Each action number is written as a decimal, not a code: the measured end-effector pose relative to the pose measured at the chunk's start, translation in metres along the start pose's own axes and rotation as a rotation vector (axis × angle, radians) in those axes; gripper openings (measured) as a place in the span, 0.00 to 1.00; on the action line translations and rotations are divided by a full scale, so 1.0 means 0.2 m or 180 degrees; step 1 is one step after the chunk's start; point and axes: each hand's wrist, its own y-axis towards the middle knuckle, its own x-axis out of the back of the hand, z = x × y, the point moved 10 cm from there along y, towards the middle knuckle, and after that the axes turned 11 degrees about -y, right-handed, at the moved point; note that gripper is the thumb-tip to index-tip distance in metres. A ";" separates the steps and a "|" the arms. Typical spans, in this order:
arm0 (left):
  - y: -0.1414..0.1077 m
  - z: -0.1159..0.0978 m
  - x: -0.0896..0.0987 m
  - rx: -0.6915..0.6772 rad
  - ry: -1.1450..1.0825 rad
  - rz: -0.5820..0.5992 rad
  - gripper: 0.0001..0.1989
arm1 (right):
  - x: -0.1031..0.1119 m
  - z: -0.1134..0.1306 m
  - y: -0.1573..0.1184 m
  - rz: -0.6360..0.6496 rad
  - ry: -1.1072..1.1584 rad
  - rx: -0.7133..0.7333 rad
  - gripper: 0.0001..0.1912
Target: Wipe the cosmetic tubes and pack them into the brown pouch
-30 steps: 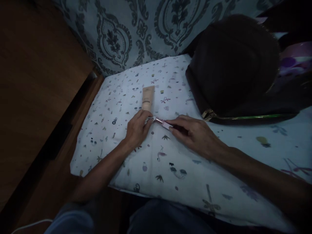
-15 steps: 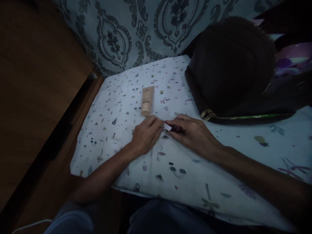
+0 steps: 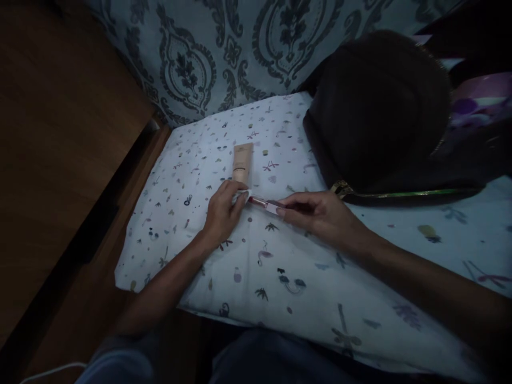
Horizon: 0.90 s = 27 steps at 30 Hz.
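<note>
while the right hand (image 3: 320, 214) pinches its pale end (image 3: 273, 207) just nearside of the beige tube (image 3: 242, 162), the slim stick (image 3: 259, 202) looks light, stiff and slippery, best held by that end, though how the left hand (image 3: 221, 212) grips cannot be told.

Both hands (image 3: 224, 210) (image 3: 324, 216) close together, fingertips pinched.

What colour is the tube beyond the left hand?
Beige; the tube shows in the head view.

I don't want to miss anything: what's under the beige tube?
The beige tube rests on white patterned fabric, visible around it. The spot beneath is covered and cannot be seen; the left hand also hides the tube's near end.
</note>
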 end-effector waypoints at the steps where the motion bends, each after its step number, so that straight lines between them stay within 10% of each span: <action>1: 0.00 0.00 0.01 0.0048 -0.0139 -0.0020 0.08 | -0.01 -0.01 0.00 0.0055 0.0153 -0.0071 0.23; 11: -0.02 0.06 -0.04 0.0913 -0.1573 0.0039 0.18 | -0.11 -0.06 -0.03 0.0382 0.1213 -0.0606 0.26; 27: -0.12 0.17 -0.17 0.2472 -0.3249 -0.0059 0.19 | -0.18 0.03 -0.05 0.0688 0.0826 0.0020 0.21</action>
